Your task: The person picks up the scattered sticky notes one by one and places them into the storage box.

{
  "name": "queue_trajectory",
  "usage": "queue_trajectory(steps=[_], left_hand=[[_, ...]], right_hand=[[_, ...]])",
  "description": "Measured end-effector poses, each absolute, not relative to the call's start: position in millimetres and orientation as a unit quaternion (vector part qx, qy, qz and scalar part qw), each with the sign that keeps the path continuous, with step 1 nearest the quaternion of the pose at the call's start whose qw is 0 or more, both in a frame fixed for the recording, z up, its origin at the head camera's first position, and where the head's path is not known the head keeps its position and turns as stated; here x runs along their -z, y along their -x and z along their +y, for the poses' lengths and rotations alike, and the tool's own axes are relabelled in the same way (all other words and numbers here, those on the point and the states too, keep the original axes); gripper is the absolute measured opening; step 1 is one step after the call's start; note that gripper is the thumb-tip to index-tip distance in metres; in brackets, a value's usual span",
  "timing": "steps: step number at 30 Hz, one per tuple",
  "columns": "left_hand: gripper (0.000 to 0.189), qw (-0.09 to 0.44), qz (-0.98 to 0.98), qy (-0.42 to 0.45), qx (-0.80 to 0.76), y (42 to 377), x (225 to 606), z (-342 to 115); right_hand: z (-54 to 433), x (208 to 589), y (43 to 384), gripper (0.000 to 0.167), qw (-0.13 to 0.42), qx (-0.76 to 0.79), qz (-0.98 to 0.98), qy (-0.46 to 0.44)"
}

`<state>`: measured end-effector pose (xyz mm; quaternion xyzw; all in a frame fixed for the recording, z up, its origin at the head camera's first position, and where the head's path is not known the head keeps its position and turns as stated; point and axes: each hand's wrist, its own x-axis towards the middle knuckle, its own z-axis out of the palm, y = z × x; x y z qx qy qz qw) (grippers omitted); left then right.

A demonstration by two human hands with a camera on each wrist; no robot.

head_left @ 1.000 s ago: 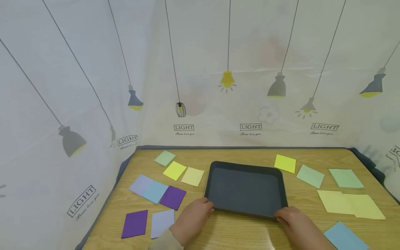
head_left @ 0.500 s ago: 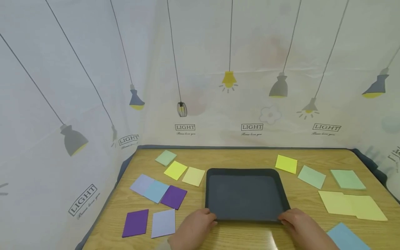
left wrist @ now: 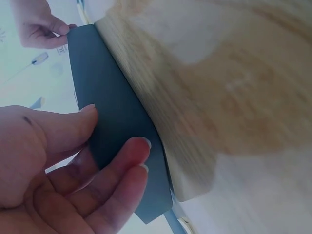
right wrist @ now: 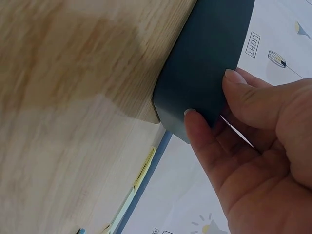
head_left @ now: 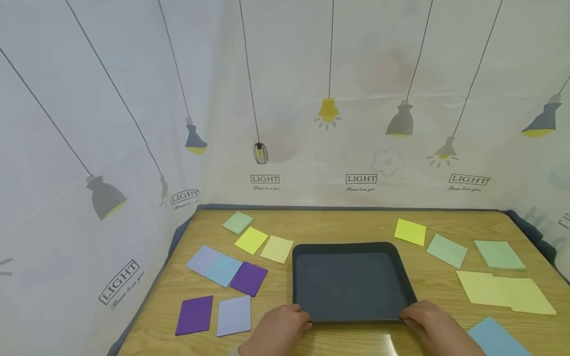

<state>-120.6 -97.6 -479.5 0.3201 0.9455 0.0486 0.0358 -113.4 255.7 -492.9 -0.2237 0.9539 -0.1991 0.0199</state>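
A dark grey rectangular tray (head_left: 352,284) with a raised rim lies on the wooden table, nothing in it. My left hand (head_left: 278,329) grips its near left corner. In the left wrist view, the thumb of that hand (left wrist: 73,161) is at the rim and the fingertips are against the outer wall. At the near right corner, my right hand (head_left: 438,326) holds the rim. The right wrist view has this hand (right wrist: 258,141) with its thumb at the tray's edge and a finger on the wall (right wrist: 195,73).
Left of the tray lie sticky-note pads: green (head_left: 238,223), yellow (head_left: 251,240), purple (head_left: 194,315), lilac (head_left: 234,315) and blue (head_left: 224,270). On the right are yellow (head_left: 410,232), green (head_left: 499,254), pale yellow (head_left: 483,288) and blue pads (head_left: 498,337). A lamp-printed cloth (head_left: 303,148) stands behind the table.
The tray has come toward me and straightened from a slight tilt, both hands moving with it. The pads have stayed in place, and the head view has shifted slightly.
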Motion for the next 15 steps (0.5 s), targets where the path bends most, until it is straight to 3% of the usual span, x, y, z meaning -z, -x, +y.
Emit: queue_trajectory(steps=[15], left_hand=[[0.009, 0.042, 0.949, -0.309, -0.054, 123.4, 477.3, -97.1]], right_hand=[[256.1, 487.6, 115.0, 0.013, 0.028, 0.195, 0.952, 0.234]])
